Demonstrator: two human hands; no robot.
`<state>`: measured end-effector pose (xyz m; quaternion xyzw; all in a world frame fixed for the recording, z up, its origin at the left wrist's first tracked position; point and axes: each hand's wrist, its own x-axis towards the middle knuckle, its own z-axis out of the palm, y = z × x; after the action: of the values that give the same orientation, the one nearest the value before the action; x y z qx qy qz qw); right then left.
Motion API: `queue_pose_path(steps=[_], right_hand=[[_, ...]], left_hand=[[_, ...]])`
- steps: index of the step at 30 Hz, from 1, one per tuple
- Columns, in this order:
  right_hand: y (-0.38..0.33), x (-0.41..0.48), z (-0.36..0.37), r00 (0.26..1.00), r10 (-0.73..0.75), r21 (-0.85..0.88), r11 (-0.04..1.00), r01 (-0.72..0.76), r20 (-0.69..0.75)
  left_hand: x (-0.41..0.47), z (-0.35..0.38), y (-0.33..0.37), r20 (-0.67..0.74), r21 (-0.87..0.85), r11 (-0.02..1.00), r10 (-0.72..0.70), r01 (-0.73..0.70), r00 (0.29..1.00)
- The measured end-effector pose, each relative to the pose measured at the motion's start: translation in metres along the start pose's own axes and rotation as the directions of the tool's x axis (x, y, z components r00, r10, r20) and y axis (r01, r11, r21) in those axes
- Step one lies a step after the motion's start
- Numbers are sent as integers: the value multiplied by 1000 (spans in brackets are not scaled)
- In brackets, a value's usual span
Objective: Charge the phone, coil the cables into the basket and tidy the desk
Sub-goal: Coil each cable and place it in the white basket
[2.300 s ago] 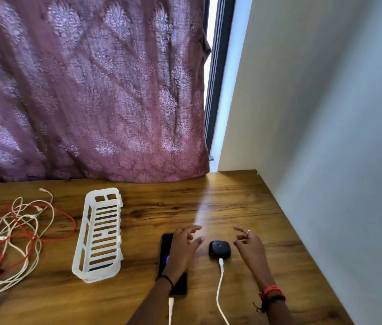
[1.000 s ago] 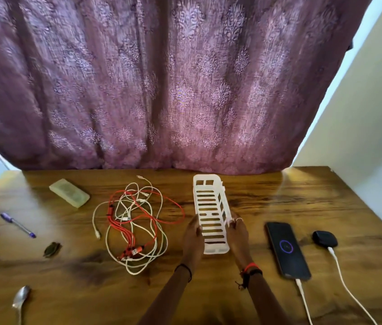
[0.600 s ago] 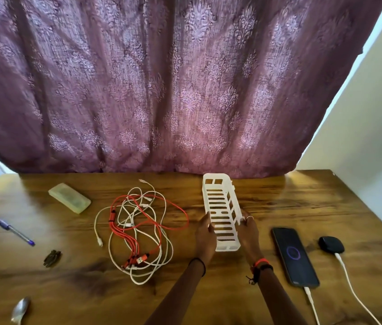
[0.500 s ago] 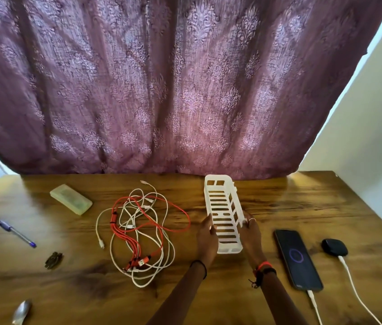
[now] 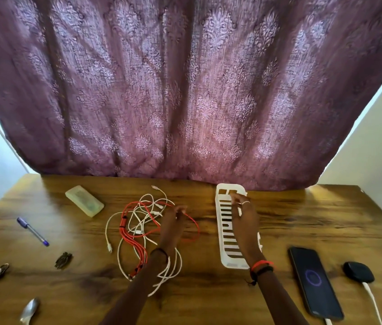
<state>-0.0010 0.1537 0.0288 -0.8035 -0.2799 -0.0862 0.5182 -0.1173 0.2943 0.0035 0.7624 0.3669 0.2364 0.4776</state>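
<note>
Left hand (image 5: 172, 222): mine, out over the tangle, fingers bent down at the far loop of the red cable (image 5: 124, 231). Blur keeps me from telling whether they pinch it.
Right hand (image 5: 244, 218): out over the basket, fingers loosely spread and reaching toward its far end. I cannot tell whether they touch it.
Basket (image 5: 232, 263): white and slatted, lying lengthwise away from me on the desk (image 5: 302, 219), between the cables and the phone.
Cables: the white cables (image 5: 177, 266) and the red one lie in a loose, uncoiled heap left of the basket, partly under my left forearm.
Phone (image 5: 314, 282): flat on the desk right of the basket, screen lit with a purple ring, a white lead (image 5: 328, 322) plugged into its near end.
Black case (image 5: 358, 272): small and rounded, just right of the phone, with its own white lead (image 5: 372, 301).
Left side of the desk: a pale translucent box (image 5: 84, 201), a purple pen (image 5: 33, 232), a small dark object (image 5: 63, 260) and a spoon (image 5: 29, 310) at the near edge.
Behind: a purple patterned curtain (image 5: 185, 90).
</note>
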Motion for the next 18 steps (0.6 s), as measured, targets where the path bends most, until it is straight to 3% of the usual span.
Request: queue_pose_path(steps=[3,5,7,10,12,18], right_hand=[[-3,5,28,978,44,-50,998,-35,206],[2,7,51,908,144,-87,989,-119,394],[9,9,73,842,185,-203,975,-92,507],[19,9,96,775,187,-364,930,59,603],[24,9,106,770,154,-401,905,141,620],[13,10,115,764,134,-339,933,117,631]], left_hand=[[19,-29,-16,-93,94,994,67,-59,993],[26,-45,-23,-122,106,993,59,-46,991],[31,-55,-28,-149,115,993,58,-41,987],[34,-62,-31,-167,94,994,77,-61,983],[39,-65,-34,-167,77,994,89,-78,982],[58,-74,-23,-88,25,993,121,-119,989]])
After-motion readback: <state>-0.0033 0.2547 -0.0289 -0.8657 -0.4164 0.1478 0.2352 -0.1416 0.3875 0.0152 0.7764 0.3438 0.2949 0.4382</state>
